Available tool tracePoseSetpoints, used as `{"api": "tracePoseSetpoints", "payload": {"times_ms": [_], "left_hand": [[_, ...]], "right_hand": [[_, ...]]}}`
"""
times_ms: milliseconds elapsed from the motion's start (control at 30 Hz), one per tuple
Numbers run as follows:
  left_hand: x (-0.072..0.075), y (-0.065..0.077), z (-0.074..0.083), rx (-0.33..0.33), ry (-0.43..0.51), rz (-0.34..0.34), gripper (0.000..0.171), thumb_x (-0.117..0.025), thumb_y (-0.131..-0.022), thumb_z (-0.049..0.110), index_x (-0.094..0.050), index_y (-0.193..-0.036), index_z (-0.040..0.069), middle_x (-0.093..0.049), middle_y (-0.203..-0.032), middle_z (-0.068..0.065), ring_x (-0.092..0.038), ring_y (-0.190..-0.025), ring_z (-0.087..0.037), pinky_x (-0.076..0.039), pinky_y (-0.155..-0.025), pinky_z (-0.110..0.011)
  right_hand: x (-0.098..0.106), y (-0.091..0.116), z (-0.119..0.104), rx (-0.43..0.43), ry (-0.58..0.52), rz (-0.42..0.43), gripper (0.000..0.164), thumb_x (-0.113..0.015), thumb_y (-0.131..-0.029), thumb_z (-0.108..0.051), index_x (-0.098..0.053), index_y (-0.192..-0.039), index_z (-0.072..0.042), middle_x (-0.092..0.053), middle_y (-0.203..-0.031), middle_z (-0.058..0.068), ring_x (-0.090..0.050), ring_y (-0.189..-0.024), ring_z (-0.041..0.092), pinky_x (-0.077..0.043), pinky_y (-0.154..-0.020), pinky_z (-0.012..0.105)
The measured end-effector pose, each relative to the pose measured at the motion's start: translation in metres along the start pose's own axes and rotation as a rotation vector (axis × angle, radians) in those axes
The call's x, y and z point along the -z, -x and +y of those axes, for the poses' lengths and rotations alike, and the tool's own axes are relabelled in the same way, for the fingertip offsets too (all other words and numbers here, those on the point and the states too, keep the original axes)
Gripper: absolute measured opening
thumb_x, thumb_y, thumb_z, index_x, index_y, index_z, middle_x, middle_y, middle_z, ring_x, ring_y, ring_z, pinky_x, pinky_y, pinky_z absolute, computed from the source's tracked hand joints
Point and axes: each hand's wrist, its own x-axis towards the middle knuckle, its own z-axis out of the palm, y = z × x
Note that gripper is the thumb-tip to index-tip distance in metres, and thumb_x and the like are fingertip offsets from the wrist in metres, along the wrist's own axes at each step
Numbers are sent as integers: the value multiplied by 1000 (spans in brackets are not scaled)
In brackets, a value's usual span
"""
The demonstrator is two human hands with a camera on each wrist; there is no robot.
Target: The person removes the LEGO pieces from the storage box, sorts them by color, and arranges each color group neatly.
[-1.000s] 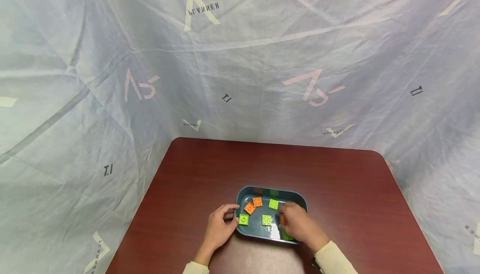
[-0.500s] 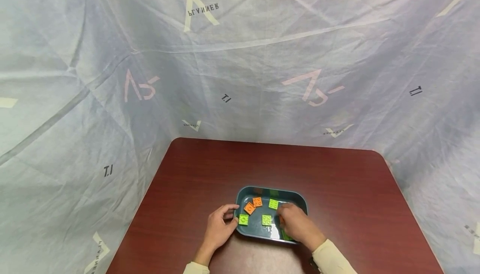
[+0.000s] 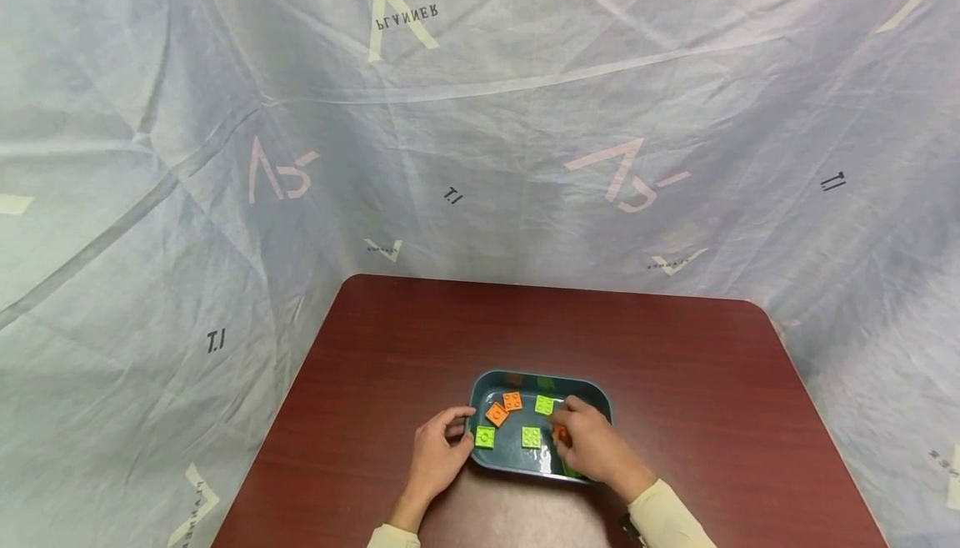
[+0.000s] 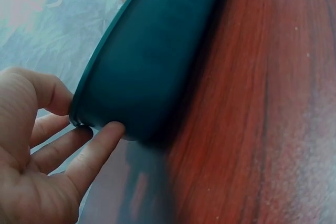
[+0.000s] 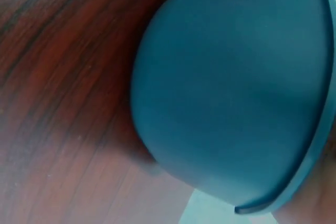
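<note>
A dark teal tray (image 3: pixel 510 466) sits on the table with several flat green and orange toy bricks inside. My left hand (image 3: pixel 438 454) holds its left end; in the left wrist view the thumb and fingers (image 4: pixel 100 153) grip the rim and outer wall. Over the tray's right part, my right hand (image 3: pixel 597 445) has its fingers around an orange brick (image 3: pixel 559 433), which they mostly cover. A green brick (image 3: pixel 570 470) shows partly below that hand. Nearby lie a green brick (image 3: pixel 544 404) and another green brick (image 3: pixel 531 437). The right wrist view shows mainly the tray's outer wall (image 5: pixel 226 87).
At the tray's left are an orange brick (image 3: pixel 512 400), a second orange brick (image 3: pixel 497 414) and a green brick (image 3: pixel 484 437). The reddish-brown table (image 3: pixel 397 339) extends around the tray. Grey printed fabric (image 3: pixel 480 139) hangs behind and beside it.
The tray and its bricks have shifted very slightly left and away from me. My right fingers have moved a little, and more of the orange brick shows. The left hand keeps its hold.
</note>
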Motion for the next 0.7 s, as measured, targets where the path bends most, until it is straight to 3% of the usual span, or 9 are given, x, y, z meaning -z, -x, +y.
{"api": "tracePoseSetpoints", "payload": {"times_ms": [300, 567, 700], "left_hand": [[0, 0, 1, -4, -4, 32, 36, -75, -88, 6, -78, -122, 18, -78, -118, 2, -77, -99, -16, -60, -86, -29], [0, 0, 1, 6, 14, 33, 37, -73, -87, 4, -78, -122, 17, -78, -118, -3, -78, -100, -20, -61, -85, -29], [1, -1, 1, 12, 22, 39, 37, -74, -86, 4, -78, -122, 16, -79, -117, -7, -78, -100, -21, -61, -86, -29]], "right_hand": [[2, 5, 5, -8, -144, 121, 22, -86, -72, -7, -76, -90, -13, -60, -91, -7, -56, -72, -2, -50, -64, 19], [13, 16, 5, -82, -259, 173, 31, -84, -68, 3, -71, -87, -17, -61, -88, -7, -55, -69, 0, -49, -60, 18], [21, 22, 7, -104, -329, 221, 34, -87, -66, 8, -71, -88, -15, -65, -90, -5, -61, -71, 3, -56, -62, 20]]}}
